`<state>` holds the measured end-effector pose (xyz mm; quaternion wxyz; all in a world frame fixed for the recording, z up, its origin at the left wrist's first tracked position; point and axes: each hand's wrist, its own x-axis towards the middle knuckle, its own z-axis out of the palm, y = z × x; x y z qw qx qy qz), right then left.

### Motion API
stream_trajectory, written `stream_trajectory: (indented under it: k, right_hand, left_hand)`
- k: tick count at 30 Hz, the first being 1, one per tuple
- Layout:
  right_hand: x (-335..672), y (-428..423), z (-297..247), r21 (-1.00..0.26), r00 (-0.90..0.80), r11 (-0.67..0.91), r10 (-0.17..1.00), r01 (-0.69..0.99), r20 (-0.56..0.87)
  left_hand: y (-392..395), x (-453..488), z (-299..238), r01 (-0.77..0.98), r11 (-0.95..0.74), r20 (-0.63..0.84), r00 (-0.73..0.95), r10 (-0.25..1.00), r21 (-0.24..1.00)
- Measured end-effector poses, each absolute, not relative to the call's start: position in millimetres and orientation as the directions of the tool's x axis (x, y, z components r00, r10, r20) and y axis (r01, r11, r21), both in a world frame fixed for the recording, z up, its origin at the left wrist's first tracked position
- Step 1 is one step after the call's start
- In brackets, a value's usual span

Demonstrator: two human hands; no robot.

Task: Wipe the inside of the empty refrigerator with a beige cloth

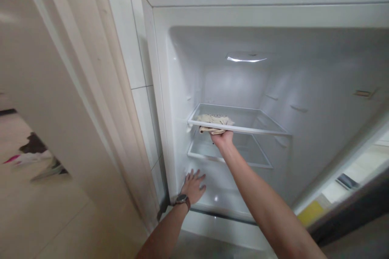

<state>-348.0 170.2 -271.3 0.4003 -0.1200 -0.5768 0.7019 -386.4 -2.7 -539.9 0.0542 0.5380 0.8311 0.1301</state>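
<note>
Inside an open white refrigerator [161, 64], my right hand [223, 138] grips a beige cloth [214, 119] just under the upper glass shelf [243, 115]. Most of the cloth shows through the glass, and a folded edge hangs below the shelf's front rim. Below it is a lower glass shelf [253, 149]. My left hand [193, 186], with a dark watch [182, 199] on its wrist, lies with fingers spread against the lower left of the interior.
A lit lamp [246, 57] is set in the refrigerator's ceiling. The open door with its shelves [349, 182] stands at the right. To the left are a tiled wall [141, 117] and a door frame [100, 68]. Blurred items [39, 156] lie on the floor beyond.
</note>
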Motion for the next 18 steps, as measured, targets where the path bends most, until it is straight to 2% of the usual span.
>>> stream_trajectory:
  k: [5, 8, 11, 14, 18]
  right_hand:
    - [-264, 217, -274, -0.945, -0.544, 0.184, 0.780, -0.272, 0.308]
    - [-215, 238, -274, -0.946, -0.444, 0.249, 0.838, -0.205, 0.317]
    - [-189, 251, -276, -0.950, -0.383, 0.307, 0.872, -0.056, 0.304]
    - [-188, 258, -277, -0.934, -0.366, 0.351, 0.879, 0.063, 0.305]
    - [-207, 275, -277, -0.877, -0.461, 0.475, 0.796, 0.074, 0.392]
  left_hand:
    - [-2, -388, -540, 0.883, 0.390, 0.055, -0.417, 0.907, 0.261]
    - [-1, -388, -539, 0.884, 0.393, 0.048, -0.418, 0.907, 0.254]
    - [-1, -387, -538, 0.885, 0.396, 0.056, -0.421, 0.905, 0.244]
    - [-1, -387, -537, 0.888, 0.393, 0.067, -0.419, 0.905, 0.240]
    - [-1, -388, -540, 0.887, 0.392, 0.060, -0.417, 0.907, 0.243]
